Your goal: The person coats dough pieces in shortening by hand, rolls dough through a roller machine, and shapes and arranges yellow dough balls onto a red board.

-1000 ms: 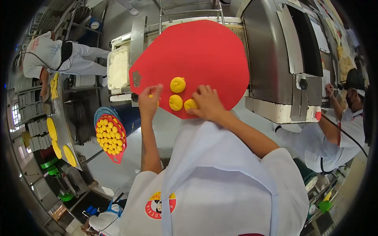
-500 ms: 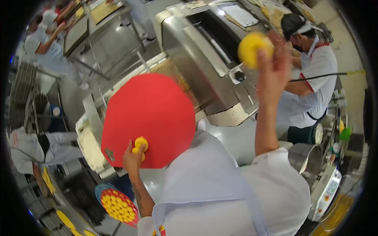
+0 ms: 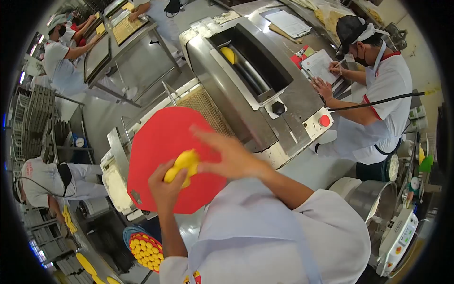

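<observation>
The yellow dough (image 3: 187,162) has its long axis set obliquely, running from lower left, at the left hand (image 3: 163,185), to upper right. Its free end points toward the metal machine (image 3: 255,124). The dough shows as several rounded lobes; the number of pieces cannot be read.

A red board (image 3: 153,149) lies behind and below the dough, supported at the front of the machine. The machine's dark slot contains another yellow piece (image 3: 228,55) at its far left end. A red button (image 3: 324,121) is mounted at the machine's near right corner. A co-worker (image 3: 378,94) writes on a paper sheet (image 3: 319,65) to the right. Yellow dough balls (image 3: 146,253) are grouped at lower left. The right hand (image 3: 234,155), blurred, covers part of the board; its spread fingers lie immediately to the right of the dough.

The dough is located above the board, between both hands. The left hand grasps its lower left end, thumb uppermost. The right hand is unclenched; contact with the dough cannot be confirmed.
</observation>
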`<state>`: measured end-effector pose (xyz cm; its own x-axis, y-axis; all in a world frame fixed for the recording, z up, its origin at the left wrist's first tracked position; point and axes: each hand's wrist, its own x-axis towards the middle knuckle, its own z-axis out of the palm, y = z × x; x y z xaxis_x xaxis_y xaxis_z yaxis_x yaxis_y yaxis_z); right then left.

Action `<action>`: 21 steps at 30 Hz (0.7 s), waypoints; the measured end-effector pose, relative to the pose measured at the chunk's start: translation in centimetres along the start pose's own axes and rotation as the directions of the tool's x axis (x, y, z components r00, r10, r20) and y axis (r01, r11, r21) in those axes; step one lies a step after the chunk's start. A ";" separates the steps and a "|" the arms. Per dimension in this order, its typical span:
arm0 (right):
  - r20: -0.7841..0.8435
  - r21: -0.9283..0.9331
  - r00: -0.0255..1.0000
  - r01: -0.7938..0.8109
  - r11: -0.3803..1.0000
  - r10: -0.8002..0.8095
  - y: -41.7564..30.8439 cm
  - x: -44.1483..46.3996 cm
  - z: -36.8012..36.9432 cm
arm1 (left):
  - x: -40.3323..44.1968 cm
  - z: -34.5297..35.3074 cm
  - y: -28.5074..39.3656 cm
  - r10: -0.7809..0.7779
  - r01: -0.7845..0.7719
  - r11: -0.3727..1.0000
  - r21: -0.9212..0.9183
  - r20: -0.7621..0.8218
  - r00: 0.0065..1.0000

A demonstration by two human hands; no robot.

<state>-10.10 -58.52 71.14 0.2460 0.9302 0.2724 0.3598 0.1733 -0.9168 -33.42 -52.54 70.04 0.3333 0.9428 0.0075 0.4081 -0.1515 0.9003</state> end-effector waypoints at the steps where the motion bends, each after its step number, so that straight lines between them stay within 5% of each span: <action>1: 0.068 0.030 0.995 0.073 0.997 -0.075 -0.4 -0.6 0.8 | 0.9 1.4 2.5 0.036 -0.033 0.994 -0.099 0.021 0.999; 3: 0.095 0.139 0.996 -0.011 0.990 -0.003 -3.7 1.1 -2.5 | 2.0 3.7 5.3 0.045 -0.022 0.926 -0.378 0.052 0.998; 4: -0.118 -0.001 0.993 -0.020 1.000 0.020 -4.8 1.8 -4.6 | 2.5 4.5 6.1 0.024 0.015 0.841 -0.542 0.065 0.998; 5: -0.434 0.021 0.860 0.305 0.952 -0.266 -4.1 3.8 -6.2 | 2.8 5.0 6.5 0.006 0.057 0.728 -0.683 0.089 0.996; 6: -0.555 0.015 0.809 0.243 0.970 -0.194 -6.3 4.7 -8.9 | 3.0 4.9 6.0 -0.042 0.160 0.635 -0.756 0.173 0.984; 8: -0.665 -0.272 0.578 0.402 0.874 -0.473 -3.9 8.1 -13.2 | 2.9 4.9 3.6 -0.111 0.363 0.408 -0.838 0.349 0.930; 10: -0.506 -0.567 0.720 0.138 0.812 -0.475 -1.1 8.5 -14.8 | 2.2 5.3 1.9 -0.233 0.457 0.378 -0.805 0.395 0.889; 13: -0.221 -0.902 0.850 0.009 0.432 -0.479 5.1 3.4 -14.7 | 1.3 5.3 0.3 -0.194 0.472 0.444 -0.762 0.432 0.881; 15: -0.390 -0.732 0.860 -0.073 0.677 -0.329 4.8 -1.3 -12.7 | 1.0 5.8 0.7 -0.103 0.432 0.484 -0.761 0.441 0.892; 17: -0.382 -0.059 0.911 -0.192 0.980 0.156 2.0 -4.5 -7.9 | 1.0 6.3 3.3 -0.068 0.406 0.667 -0.625 0.492 0.868; 18: -0.288 0.001 0.945 -0.165 0.986 0.158 0.8 -5.1 -5.7 | 1.3 7.1 4.4 -0.049 0.374 0.752 -0.543 0.520 0.853; 19: -0.195 0.064 0.969 -0.141 0.988 0.151 -0.5 -5.4 -3.7 | 1.7 8.4 4.0 0.097 0.125 0.880 -0.458 0.431 0.897; 21: -0.134 0.102 0.981 -0.129 0.986 0.143 -1.5 -5.1 -3.4 | 1.7 9.2 6.4 0.030 0.189 0.848 -0.495 0.400 0.916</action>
<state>-8.86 -64.64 72.12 0.4127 0.8938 0.1755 0.2309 0.0837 -0.9694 -22.40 -54.67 71.78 0.6578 0.7400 -0.1404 -0.0117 0.1964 0.9805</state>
